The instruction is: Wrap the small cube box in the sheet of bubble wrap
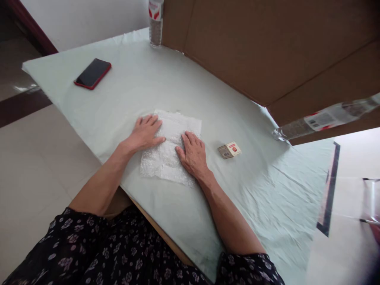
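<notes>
A sheet of clear bubble wrap [169,158] lies flat on the cloth-covered table in front of me. My left hand [147,133] rests palm down on its left edge, fingers stretched and thumb pointing inward. On the right part of the sheet lies my right hand [193,154], also palm down with its fingers extended. Neither hand grips anything. To the right of the sheet, apart from my right hand, sits a small cream and brown box [230,149] with a red mark.
A phone in a red case [93,73] lies at the back left of the pale green tablecloth [124,87]. Tall brown cardboard [237,47] stands along the far side, with a plastic bottle [155,27] at its left end and another bottle [326,116] at its right.
</notes>
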Demonstrator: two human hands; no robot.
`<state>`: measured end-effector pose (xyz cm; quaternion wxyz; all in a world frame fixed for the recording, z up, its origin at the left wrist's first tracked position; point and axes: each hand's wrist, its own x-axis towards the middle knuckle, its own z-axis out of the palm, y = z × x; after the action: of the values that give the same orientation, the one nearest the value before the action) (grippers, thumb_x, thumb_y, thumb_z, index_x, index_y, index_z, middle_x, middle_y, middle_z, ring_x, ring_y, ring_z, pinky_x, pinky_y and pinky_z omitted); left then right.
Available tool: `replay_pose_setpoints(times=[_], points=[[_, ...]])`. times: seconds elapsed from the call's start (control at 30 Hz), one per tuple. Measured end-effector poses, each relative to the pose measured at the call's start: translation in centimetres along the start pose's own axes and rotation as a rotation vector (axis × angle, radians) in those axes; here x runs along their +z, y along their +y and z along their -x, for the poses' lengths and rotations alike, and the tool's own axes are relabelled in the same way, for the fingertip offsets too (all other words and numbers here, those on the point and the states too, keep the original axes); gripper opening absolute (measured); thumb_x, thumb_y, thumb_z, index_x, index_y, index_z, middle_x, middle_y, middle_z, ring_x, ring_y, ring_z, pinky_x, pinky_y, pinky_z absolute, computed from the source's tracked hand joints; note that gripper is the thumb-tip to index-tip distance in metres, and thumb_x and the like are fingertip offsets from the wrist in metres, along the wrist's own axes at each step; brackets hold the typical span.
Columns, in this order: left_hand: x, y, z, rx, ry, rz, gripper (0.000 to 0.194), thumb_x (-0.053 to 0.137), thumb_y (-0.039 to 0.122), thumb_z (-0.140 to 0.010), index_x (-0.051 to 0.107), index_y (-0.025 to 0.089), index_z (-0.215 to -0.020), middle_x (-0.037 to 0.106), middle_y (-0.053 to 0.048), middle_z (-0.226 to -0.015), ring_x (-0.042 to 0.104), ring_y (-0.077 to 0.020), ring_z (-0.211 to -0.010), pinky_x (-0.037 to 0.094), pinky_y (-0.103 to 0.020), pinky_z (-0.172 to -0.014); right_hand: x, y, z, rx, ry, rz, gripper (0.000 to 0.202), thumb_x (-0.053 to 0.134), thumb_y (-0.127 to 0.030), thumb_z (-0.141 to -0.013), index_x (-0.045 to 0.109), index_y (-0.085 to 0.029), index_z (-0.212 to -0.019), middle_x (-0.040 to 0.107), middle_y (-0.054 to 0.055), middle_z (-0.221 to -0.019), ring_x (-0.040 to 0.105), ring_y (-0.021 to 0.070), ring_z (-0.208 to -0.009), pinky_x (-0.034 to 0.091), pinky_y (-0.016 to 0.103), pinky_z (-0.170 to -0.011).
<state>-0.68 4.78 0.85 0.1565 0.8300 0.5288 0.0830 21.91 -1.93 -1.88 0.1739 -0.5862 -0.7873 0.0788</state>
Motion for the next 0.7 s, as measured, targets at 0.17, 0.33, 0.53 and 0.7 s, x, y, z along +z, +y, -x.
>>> replay_pose_setpoints(times=[0.17,0.33,0.53,0.7], points=[[-0.4,-0.2,3.8,-0.053,0.239,0.024,0.042,0.061,0.037,-0.090,0.063,0.020,-0.129,0.057,-0.017,-0.147,0.042,-0.0396,-0.146,0.031,-0.060,-0.120,0.3,0.3,0.0,0.006,0.010,-0.021,0.051,0.042,-0.047,-0.103,0.052,-0.018,-0.144,0.050,0.017,-0.157,0.042,0.0332,-0.148,0.035,0.055,-0.118],[0.5,2.4,7.3,0.249,0.057,0.106,0.052,0.062,0.043,-0.092,0.059,0.019,-0.138,0.052,-0.015,-0.155,0.039,-0.0335,-0.151,0.030,-0.051,-0.124,0.3,0.5,-0.1,0.005,0.004,-0.032,0.052,0.043,-0.048,-0.103,0.052,-0.018,-0.144,0.050,0.017,-0.157,0.041,0.0332,-0.149,0.033,0.056,-0.119],[1.4,0.7,8.6,0.186,-0.090,0.083,0.089,0.070,0.057,-0.084,0.039,0.017,-0.157,0.039,-0.015,-0.165,0.028,-0.0335,-0.157,0.018,-0.052,-0.130,-0.3,1.7,-0.5,-0.033,-0.032,-0.087,0.055,0.046,-0.047,-0.101,0.052,-0.015,-0.145,0.051,0.019,-0.156,0.043,0.0342,-0.147,0.034,0.057,-0.120],[1.1,0.5,8.8,0.192,-0.051,0.181,0.086,0.068,0.062,-0.084,0.044,0.018,-0.154,0.041,-0.015,-0.164,0.030,-0.0341,-0.156,0.018,-0.053,-0.130,-4.0,3.9,1.0,-0.004,0.129,-0.045,0.041,0.049,-0.040,-0.099,0.060,-0.022,-0.134,0.058,0.016,-0.148,0.049,0.0344,-0.141,0.034,0.059,-0.118]])
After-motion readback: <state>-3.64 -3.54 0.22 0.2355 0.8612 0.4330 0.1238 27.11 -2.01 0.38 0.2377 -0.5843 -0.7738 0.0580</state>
